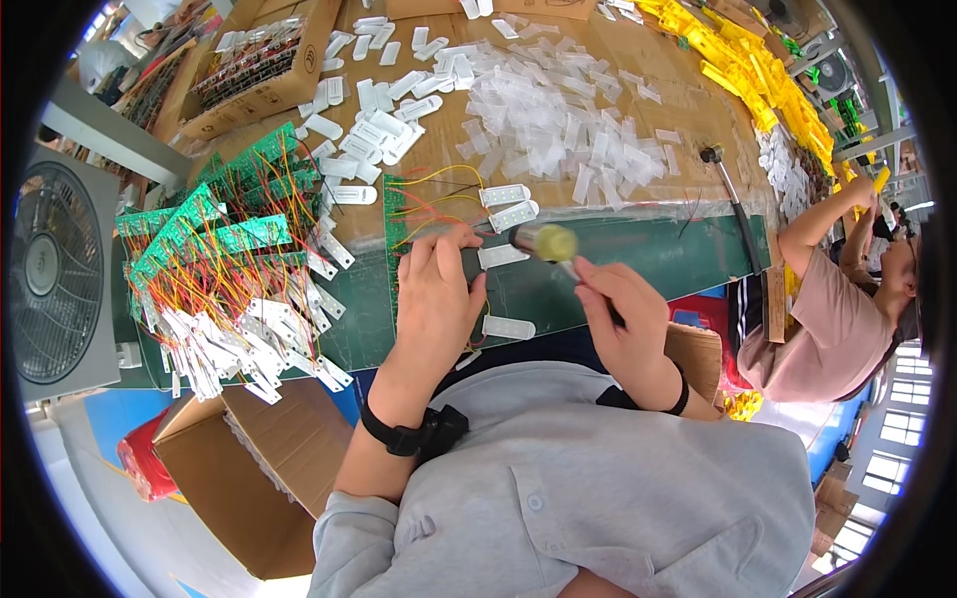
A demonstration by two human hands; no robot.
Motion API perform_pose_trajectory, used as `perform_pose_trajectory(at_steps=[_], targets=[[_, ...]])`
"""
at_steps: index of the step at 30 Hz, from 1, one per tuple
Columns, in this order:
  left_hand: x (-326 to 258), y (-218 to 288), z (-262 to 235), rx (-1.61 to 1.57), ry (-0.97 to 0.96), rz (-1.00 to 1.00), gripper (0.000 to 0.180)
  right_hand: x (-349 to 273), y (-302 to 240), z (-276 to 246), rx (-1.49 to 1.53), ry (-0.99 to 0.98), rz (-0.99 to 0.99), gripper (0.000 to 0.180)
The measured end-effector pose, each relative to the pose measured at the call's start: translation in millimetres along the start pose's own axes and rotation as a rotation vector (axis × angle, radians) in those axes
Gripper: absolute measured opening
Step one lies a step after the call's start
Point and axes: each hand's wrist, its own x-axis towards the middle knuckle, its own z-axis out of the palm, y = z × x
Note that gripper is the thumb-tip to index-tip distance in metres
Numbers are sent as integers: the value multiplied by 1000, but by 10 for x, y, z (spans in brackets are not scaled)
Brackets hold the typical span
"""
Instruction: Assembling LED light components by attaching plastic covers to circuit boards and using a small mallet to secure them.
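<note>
Our right hand [630,317] has its grip wrapped around the handle of a small mallet [550,242], whose yellowish head looks blurry above the green surface [663,259]. The grip of our left hand [437,284] is curled beside a little dark piece [471,263] and one end of a white strip [505,256]; we cannot tell if it holds anything. Just past them lie two white light pieces [506,196]. A big heap of wired boards [244,239] sits to our left.

Bright windows [884,470] at right, blue-and-grey floor [110,411], green-topped worktable [663,254]
</note>
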Motion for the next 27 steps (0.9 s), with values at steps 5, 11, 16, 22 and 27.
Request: perform_pose_trajectory(at_steps=[5,11,16,22,27], targets=[[-11,21,3,-43,35,1,59,14,46,127,66,-5,-6,24],[-12,31,-13,-40,-3,-12,55,67,128,-33,-54,-89,101,22],[27,64,-35,118,-33,75,40,168,559,-400,-232,-95,29,21],[55,87,20,82,29,94,20,411,840,-416,-234,-215,-173,8],[56,106,17,77,10,133,15,599,934,-42,-385,-72,259,23]])
